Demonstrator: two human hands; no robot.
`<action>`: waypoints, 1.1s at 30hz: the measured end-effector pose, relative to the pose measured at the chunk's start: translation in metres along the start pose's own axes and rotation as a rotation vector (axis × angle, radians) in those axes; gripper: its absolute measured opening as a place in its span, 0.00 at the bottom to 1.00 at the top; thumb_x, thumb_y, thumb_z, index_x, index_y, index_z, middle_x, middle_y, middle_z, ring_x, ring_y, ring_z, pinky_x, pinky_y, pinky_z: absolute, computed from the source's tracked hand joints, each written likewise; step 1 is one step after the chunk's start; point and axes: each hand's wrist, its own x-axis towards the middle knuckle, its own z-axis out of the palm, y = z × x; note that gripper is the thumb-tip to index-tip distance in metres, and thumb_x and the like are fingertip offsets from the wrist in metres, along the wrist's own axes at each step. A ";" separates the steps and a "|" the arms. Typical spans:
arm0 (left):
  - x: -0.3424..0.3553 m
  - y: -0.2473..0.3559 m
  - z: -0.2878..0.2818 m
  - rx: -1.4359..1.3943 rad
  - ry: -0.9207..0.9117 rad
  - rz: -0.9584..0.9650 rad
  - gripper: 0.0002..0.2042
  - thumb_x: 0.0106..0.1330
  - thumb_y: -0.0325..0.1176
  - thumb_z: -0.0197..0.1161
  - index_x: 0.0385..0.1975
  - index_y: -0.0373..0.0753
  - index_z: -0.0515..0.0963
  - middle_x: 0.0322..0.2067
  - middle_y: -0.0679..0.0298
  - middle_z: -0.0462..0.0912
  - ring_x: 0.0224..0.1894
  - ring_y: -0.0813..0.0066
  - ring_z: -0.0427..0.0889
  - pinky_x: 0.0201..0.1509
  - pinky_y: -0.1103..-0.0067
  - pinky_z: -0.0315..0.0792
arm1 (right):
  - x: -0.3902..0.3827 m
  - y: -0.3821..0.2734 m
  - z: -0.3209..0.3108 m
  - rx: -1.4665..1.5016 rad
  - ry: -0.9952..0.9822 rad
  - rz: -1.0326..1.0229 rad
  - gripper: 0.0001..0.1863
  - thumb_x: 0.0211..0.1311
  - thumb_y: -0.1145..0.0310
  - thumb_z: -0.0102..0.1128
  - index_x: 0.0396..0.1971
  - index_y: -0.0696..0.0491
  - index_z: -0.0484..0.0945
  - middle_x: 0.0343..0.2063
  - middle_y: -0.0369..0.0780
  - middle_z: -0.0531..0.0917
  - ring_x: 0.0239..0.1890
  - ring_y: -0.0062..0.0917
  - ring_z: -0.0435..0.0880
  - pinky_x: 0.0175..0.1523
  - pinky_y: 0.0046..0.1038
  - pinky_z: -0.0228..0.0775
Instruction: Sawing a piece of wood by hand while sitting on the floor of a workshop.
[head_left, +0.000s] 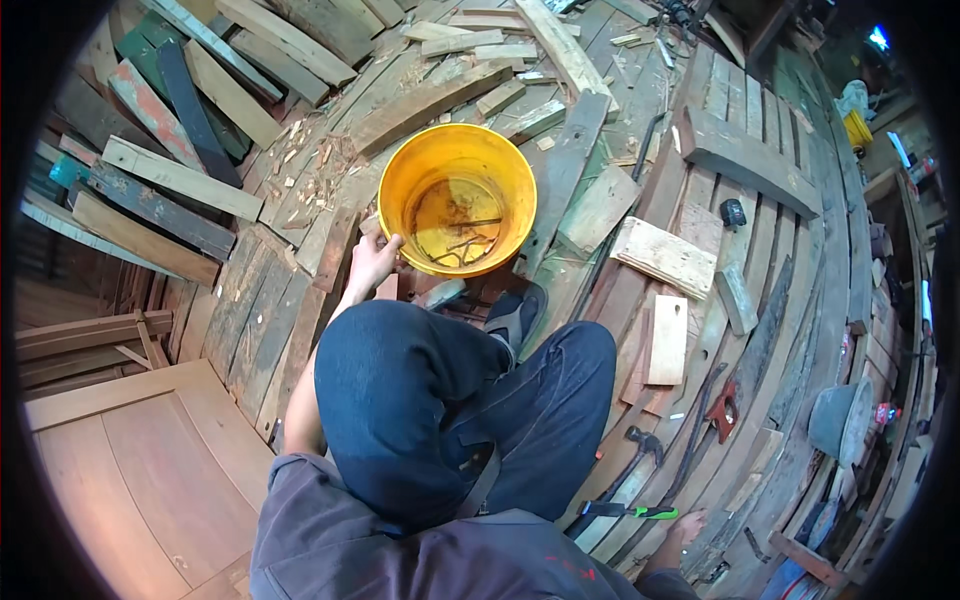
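A yellow bucket [400,180] is in front of my knees, tilted so its inside faces me. Dirt and a few thin dark rods or bent nails lie at its bottom. My left hand [374,258] is closed on the near left part of its rim. Low on the right, my right hand [686,528] rests on the wooden slats with nothing visible in it. Close beside it lies a tool with a black-and-green handle [650,512]. A claw hammer [640,448], a dark pry bar [694,440] and a handsaw with a reddish-brown handle [722,412] lie just beyond.
Wood offcuts [667,255] and a thick board [750,165] lie on the slats at right, with a small black cylinder [733,213]. Stacked planks [180,178] fill the far left. A wooden panel [150,470] stands near left. A grey bucket [840,422] is at far right.
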 end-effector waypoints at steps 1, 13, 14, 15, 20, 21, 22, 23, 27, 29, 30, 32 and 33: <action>-0.009 0.015 0.004 -0.003 -0.011 -0.009 0.16 0.65 0.32 0.56 0.51 0.34 0.74 0.28 0.56 0.82 0.22 0.73 0.83 0.29 0.79 0.80 | 0.004 0.006 -0.002 -0.009 0.010 0.006 0.41 0.64 0.35 0.27 0.60 0.54 0.66 0.56 0.50 0.73 0.59 0.46 0.71 0.62 0.51 0.55; 0.032 0.108 -0.023 0.838 0.141 0.612 0.21 0.60 0.51 0.62 0.37 0.35 0.76 0.32 0.52 0.80 0.39 0.56 0.81 0.42 0.63 0.74 | -0.001 -0.003 -0.011 0.148 -0.075 0.038 0.42 0.63 0.34 0.24 0.63 0.52 0.63 0.63 0.48 0.66 0.63 0.48 0.65 0.66 0.48 0.49; 0.043 0.118 -0.016 0.851 -0.074 0.560 0.21 0.61 0.49 0.62 0.36 0.34 0.76 0.33 0.51 0.81 0.40 0.56 0.81 0.43 0.63 0.74 | -0.026 -0.019 -0.013 0.101 -0.088 -0.001 0.42 0.63 0.34 0.25 0.63 0.53 0.63 0.61 0.50 0.68 0.62 0.48 0.66 0.65 0.47 0.52; 0.058 0.126 0.004 0.826 -0.301 0.511 0.20 0.61 0.48 0.62 0.36 0.33 0.76 0.34 0.51 0.81 0.42 0.56 0.81 0.43 0.64 0.74 | -0.036 -0.025 -0.021 0.060 -0.071 -0.028 0.43 0.63 0.34 0.26 0.63 0.54 0.63 0.59 0.52 0.70 0.61 0.47 0.68 0.64 0.46 0.54; 0.136 0.092 0.121 1.136 -0.862 0.321 0.21 0.58 0.47 0.63 0.43 0.35 0.79 0.40 0.52 0.83 0.44 0.58 0.81 0.46 0.67 0.74 | -0.019 -0.011 -0.018 0.053 0.025 0.089 0.40 0.64 0.35 0.24 0.60 0.51 0.66 0.56 0.50 0.73 0.58 0.47 0.70 0.62 0.47 0.56; 0.139 0.091 0.136 1.250 -0.962 0.298 0.21 0.56 0.47 0.65 0.43 0.36 0.80 0.40 0.51 0.83 0.44 0.59 0.81 0.46 0.67 0.74 | -0.016 -0.010 -0.017 0.026 0.049 0.098 0.39 0.64 0.35 0.24 0.60 0.50 0.66 0.56 0.50 0.73 0.58 0.47 0.71 0.61 0.48 0.57; 0.144 0.087 0.145 1.365 -1.056 0.274 0.22 0.55 0.47 0.66 0.43 0.37 0.81 0.41 0.51 0.83 0.45 0.59 0.81 0.46 0.67 0.74 | -0.013 -0.008 -0.015 0.028 0.050 0.101 0.39 0.64 0.35 0.24 0.60 0.50 0.66 0.56 0.50 0.73 0.58 0.47 0.71 0.61 0.48 0.57; 0.151 0.074 0.153 1.366 -1.056 0.277 0.22 0.55 0.47 0.66 0.43 0.37 0.81 0.41 0.51 0.83 0.45 0.59 0.81 0.46 0.67 0.74 | -0.011 -0.007 -0.012 0.016 0.065 0.090 0.38 0.65 0.36 0.24 0.59 0.50 0.67 0.56 0.50 0.74 0.57 0.47 0.72 0.61 0.49 0.57; 0.190 -0.005 0.180 1.485 -1.009 0.094 0.20 0.53 0.43 0.67 0.42 0.36 0.82 0.44 0.53 0.82 0.46 0.61 0.81 0.47 0.68 0.75 | -0.006 -0.009 0.005 -0.059 0.130 0.079 0.36 0.65 0.37 0.25 0.59 0.49 0.67 0.55 0.49 0.74 0.56 0.45 0.73 0.60 0.49 0.58; 0.157 0.011 0.189 1.524 -0.854 0.291 0.18 0.55 0.39 0.65 0.43 0.37 0.82 0.47 0.54 0.81 0.48 0.63 0.80 0.47 0.69 0.74 | 0.002 0.004 -0.005 -0.065 0.156 0.112 0.37 0.66 0.37 0.25 0.59 0.49 0.67 0.55 0.49 0.74 0.57 0.45 0.73 0.60 0.49 0.58; 0.157 0.011 0.184 1.528 -0.851 0.281 0.18 0.55 0.39 0.65 0.43 0.37 0.82 0.47 0.54 0.81 0.48 0.63 0.80 0.47 0.69 0.74 | -0.002 0.000 -0.004 -0.056 0.148 0.114 0.37 0.66 0.38 0.24 0.59 0.50 0.67 0.55 0.49 0.74 0.57 0.45 0.73 0.61 0.49 0.58; 0.158 0.014 0.177 1.488 -0.740 0.260 0.20 0.56 0.35 0.63 0.49 0.38 0.79 0.50 0.54 0.79 0.51 0.62 0.79 0.47 0.68 0.74 | -0.005 -0.002 -0.003 -0.040 0.157 0.110 0.37 0.66 0.38 0.24 0.60 0.50 0.66 0.55 0.49 0.74 0.57 0.45 0.73 0.61 0.50 0.58; 0.159 0.020 0.175 1.483 -0.741 0.262 0.20 0.56 0.35 0.63 0.49 0.38 0.79 0.50 0.54 0.79 0.51 0.62 0.79 0.47 0.68 0.74 | -0.004 -0.003 -0.005 -0.017 0.180 0.116 0.37 0.66 0.38 0.24 0.61 0.51 0.65 0.55 0.49 0.74 0.57 0.45 0.73 0.61 0.50 0.57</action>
